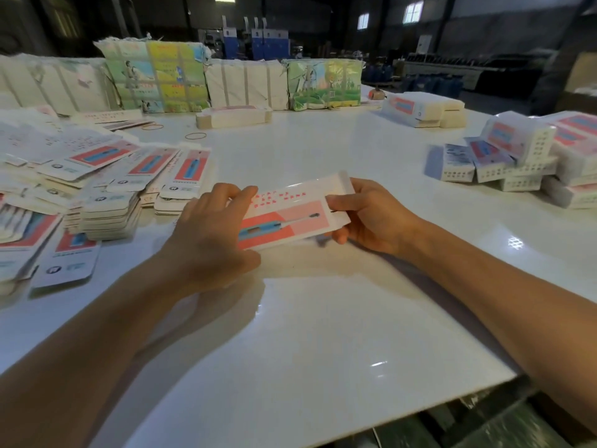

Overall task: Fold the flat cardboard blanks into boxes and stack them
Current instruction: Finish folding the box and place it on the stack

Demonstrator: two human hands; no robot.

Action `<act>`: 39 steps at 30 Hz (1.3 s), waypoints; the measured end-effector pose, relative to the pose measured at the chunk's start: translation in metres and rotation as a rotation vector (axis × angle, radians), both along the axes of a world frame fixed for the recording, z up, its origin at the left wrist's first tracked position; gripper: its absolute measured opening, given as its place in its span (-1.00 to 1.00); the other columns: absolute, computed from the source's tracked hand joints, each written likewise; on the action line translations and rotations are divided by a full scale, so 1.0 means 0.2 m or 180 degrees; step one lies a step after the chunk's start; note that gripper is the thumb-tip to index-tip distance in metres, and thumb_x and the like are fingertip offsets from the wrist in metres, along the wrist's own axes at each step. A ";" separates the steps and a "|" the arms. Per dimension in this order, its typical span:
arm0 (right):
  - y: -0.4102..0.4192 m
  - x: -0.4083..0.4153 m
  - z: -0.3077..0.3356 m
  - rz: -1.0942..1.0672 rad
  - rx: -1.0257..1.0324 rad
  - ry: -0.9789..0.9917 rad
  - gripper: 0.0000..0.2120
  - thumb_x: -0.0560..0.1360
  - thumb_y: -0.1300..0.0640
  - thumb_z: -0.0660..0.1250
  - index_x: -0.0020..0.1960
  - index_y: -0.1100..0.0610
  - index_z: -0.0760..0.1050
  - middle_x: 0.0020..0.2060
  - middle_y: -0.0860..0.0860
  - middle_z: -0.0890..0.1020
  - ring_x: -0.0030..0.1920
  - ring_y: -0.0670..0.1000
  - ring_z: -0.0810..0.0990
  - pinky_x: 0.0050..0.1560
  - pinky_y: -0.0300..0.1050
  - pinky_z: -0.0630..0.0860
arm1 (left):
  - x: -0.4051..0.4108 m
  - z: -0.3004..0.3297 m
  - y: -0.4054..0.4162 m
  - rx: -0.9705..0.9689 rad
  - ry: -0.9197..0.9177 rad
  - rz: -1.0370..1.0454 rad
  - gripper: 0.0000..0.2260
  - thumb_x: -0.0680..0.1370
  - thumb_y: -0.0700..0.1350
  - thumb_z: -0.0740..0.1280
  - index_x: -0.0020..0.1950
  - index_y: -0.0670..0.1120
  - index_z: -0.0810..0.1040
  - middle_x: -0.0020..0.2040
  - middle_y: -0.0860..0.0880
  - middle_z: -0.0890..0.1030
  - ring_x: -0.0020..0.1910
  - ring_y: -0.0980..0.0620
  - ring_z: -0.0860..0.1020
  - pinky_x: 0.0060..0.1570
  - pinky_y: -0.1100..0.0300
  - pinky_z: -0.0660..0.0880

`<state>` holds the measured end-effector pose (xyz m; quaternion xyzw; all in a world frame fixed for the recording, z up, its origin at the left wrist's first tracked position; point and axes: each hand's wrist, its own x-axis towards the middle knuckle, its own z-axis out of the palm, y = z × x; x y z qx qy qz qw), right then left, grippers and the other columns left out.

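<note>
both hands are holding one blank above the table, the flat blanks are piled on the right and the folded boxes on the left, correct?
Not quite: the sides are swapped. The head view shows the flat blanks piled on the left and the folded boxes stacked on the right. The rest holds: the left hand and right hand both hold one blank above the table.

**Hidden, cropped, blurred**

Left hand [211, 236] covered the blank's [292, 215] left end; how that end was folded could not be told. Right hand's [371, 215] fingers passed under the blank's right end, out of sight. Red print on the blank too small to read. Flat blanks [80, 189] ran off the left edge. Folded boxes [529, 156] cut by the right edge and blurred. Both forearms cropped by the frame. Background machinery dark, indistinct.
</note>
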<state>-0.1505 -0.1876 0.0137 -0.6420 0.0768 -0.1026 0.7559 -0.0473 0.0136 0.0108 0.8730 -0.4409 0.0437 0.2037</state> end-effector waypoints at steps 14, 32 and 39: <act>0.02 -0.02 -0.01 0.0141 -0.0379 0.0017 -0.78 0.49 0.46 0.16 0.06 0.29 0.47 -0.45 0.12 0.63 -0.59 -0.06 0.45 -0.60 -0.27 0.37 | -0.05 0.05 0.01 0.0113 -0.0868 0.0265 -0.21 0.20 0.56 0.04 0.21 0.05 0.40 0.03 0.06 0.52 -0.12 0.09 0.36 -0.22 0.16 0.30; 0.16 -0.01 -0.02 -0.1561 -0.2194 -0.0564 -0.81 0.53 0.25 0.28 -0.15 0.07 0.63 -0.29 0.00 0.57 -0.42 -0.07 0.49 -0.33 -0.24 0.45 | -0.07 0.06 -0.01 -0.0230 -0.0260 0.0624 -0.55 0.38 0.36 0.25 0.05 0.04 0.43 -0.14 0.09 0.46 -0.19 0.05 0.47 -0.35 0.17 0.30; 0.12 0.01 -0.03 -0.1350 -0.2062 -0.0225 -0.57 0.56 0.20 0.26 0.42 0.11 0.34 -0.32 0.00 0.50 -0.37 -0.08 0.44 -0.26 -0.14 0.39 | -0.10 0.04 -0.03 -0.0075 -0.0639 0.0454 -0.50 0.39 0.38 0.22 0.15 0.06 0.40 -0.11 0.14 0.40 -0.20 0.10 0.42 -0.42 0.30 0.26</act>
